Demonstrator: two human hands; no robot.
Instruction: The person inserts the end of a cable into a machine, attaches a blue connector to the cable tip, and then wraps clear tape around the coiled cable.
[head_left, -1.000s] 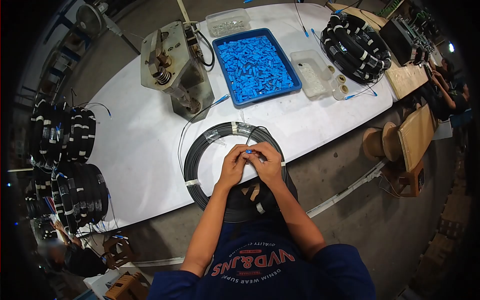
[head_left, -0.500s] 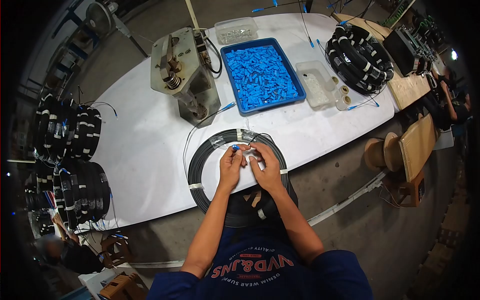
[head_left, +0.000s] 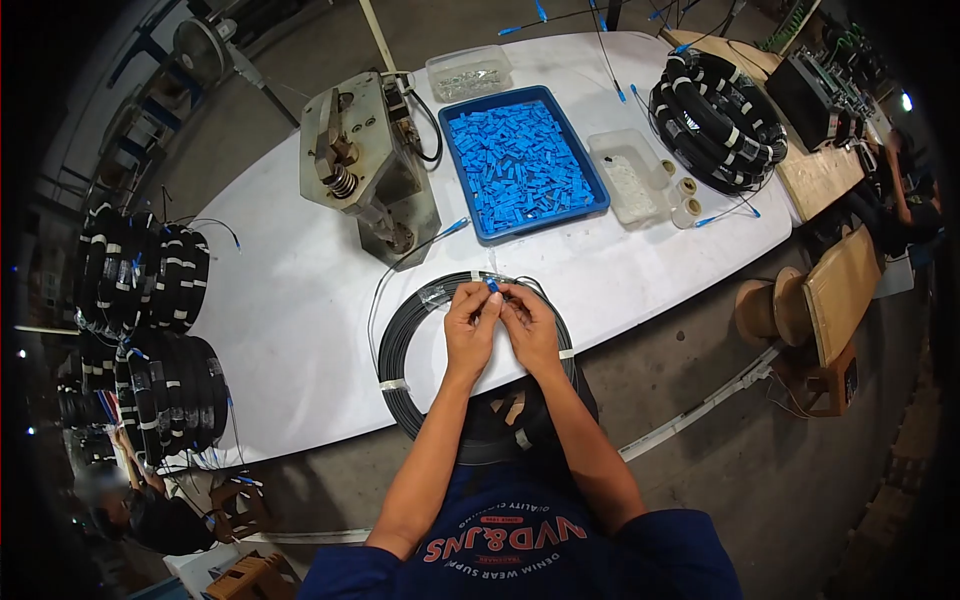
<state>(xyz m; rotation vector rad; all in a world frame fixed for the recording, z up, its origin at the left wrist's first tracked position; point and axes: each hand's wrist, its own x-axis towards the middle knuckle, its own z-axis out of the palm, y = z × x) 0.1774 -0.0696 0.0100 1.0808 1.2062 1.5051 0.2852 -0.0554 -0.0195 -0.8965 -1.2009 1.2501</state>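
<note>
My left hand (head_left: 468, 328) is closed, thumb and fingers pinching a small blue connector piece (head_left: 493, 286). Right beside it, my right hand (head_left: 530, 330) pinches the end of a black cable, mostly hidden by the fingers. The fingertips of both hands meet at the blue piece. Below them lies a large black cable coil (head_left: 397, 330), bound with white tape and overhanging the table's near edge. Its other end, tipped with a blue connector (head_left: 456, 225), rests on the table left of the tray.
A blue tray (head_left: 600, 207) of blue connector pieces stands ahead, between a metal press (head_left: 365, 150) and a clear plastic box (head_left: 632, 185). Another clear box (head_left: 470, 75) sits behind. Cable coils (head_left: 715, 120) lie right; more coils (head_left: 170, 390) are stacked left. Two people work at the sides.
My hands have come together. The blue piece in my left hand now meets my right fingertips, where the cable end was held apart before.
</note>
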